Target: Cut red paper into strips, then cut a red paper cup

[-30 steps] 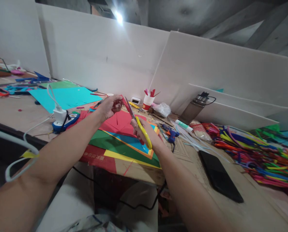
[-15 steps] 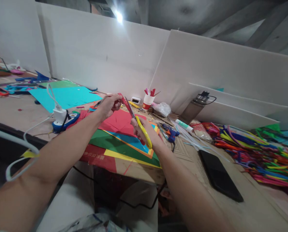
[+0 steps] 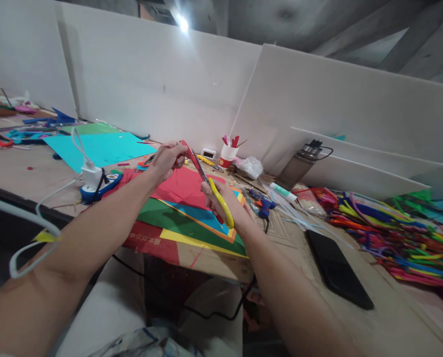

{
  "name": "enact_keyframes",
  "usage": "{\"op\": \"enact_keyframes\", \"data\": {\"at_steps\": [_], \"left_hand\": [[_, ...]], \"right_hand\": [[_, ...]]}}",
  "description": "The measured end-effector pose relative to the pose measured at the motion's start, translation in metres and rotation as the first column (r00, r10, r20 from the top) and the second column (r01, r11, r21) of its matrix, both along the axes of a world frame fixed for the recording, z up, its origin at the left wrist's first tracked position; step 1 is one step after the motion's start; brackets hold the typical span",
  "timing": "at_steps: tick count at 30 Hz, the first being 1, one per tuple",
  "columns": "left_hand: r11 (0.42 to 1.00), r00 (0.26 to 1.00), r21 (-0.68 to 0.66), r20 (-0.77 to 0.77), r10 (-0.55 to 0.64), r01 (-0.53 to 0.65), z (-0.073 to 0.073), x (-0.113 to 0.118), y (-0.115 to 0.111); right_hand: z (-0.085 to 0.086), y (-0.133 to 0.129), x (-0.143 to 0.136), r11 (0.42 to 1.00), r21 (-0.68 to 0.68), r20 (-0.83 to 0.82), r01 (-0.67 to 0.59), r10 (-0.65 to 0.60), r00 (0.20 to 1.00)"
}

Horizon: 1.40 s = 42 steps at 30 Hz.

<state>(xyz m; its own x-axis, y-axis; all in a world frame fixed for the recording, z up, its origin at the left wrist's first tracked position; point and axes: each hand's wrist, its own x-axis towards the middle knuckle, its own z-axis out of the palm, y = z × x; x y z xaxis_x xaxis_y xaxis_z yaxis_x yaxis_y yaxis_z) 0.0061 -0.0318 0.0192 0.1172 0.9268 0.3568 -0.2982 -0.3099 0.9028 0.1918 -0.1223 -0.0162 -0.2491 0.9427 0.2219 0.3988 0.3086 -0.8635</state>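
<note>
My left hand (image 3: 169, 159) is closed on a narrow strip of red paper (image 3: 190, 152), raised above the table. Yellow-handled scissors (image 3: 221, 202) are gripped in my right hand (image 3: 214, 197), their blades pointing up and away along the strip. Whether the blades are parted is too fine to make out. Below both hands lies a stack of coloured sheets: red paper (image 3: 184, 191) on top, then blue, orange, green paper (image 3: 152, 214) and yellow paper (image 3: 180, 239) at the near edge.
To the right are a blue glue gun (image 3: 263, 204), a glue stick (image 3: 283, 192), a bottle (image 3: 299, 163), a black phone (image 3: 338, 267) and many pipe cleaners (image 3: 400, 238). A paper cup (image 3: 228, 154) stands behind. On the left sit a power strip (image 3: 101, 186) and a cyan sheet (image 3: 102, 148).
My left hand and the red strip have shifted very slightly up and to the left. The scissors and my right hand stay almost in place.
</note>
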Motion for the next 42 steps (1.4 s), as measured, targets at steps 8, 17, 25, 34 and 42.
{"op": "enact_keyframes", "data": {"at_steps": [8, 17, 25, 34, 42], "left_hand": [[0.998, 0.998, 0.043, -0.023, 0.053, -0.052, 0.0004, -0.0003, -0.0005], [0.998, 0.998, -0.001, -0.006, 0.063, -0.063, 0.0023, -0.0012, 0.0005], [0.995, 0.995, 0.047, -0.051, 0.086, -0.084, 0.0042, -0.0018, -0.001], [0.995, 0.993, 0.03, -0.06, 0.101, -0.099, 0.0027, -0.0015, 0.0007], [0.994, 0.994, 0.06, -0.067, 0.091, -0.087, 0.001, -0.0013, 0.0027]], "right_hand": [[0.0033, -0.0019, -0.0006, 1.0, -0.02, 0.01, 0.0, 0.0, 1.0], [0.0052, -0.0042, -0.0017, 0.999, -0.052, -0.026, -0.011, 0.009, 1.0], [0.002, -0.0017, 0.0007, 0.999, -0.035, -0.003, -0.016, 0.016, 1.0], [0.0069, -0.0044, -0.002, 0.996, -0.075, 0.031, 0.039, -0.037, 0.999], [0.0074, -0.0035, -0.0018, 0.994, -0.104, 0.036, 0.032, -0.028, 0.999]]}}
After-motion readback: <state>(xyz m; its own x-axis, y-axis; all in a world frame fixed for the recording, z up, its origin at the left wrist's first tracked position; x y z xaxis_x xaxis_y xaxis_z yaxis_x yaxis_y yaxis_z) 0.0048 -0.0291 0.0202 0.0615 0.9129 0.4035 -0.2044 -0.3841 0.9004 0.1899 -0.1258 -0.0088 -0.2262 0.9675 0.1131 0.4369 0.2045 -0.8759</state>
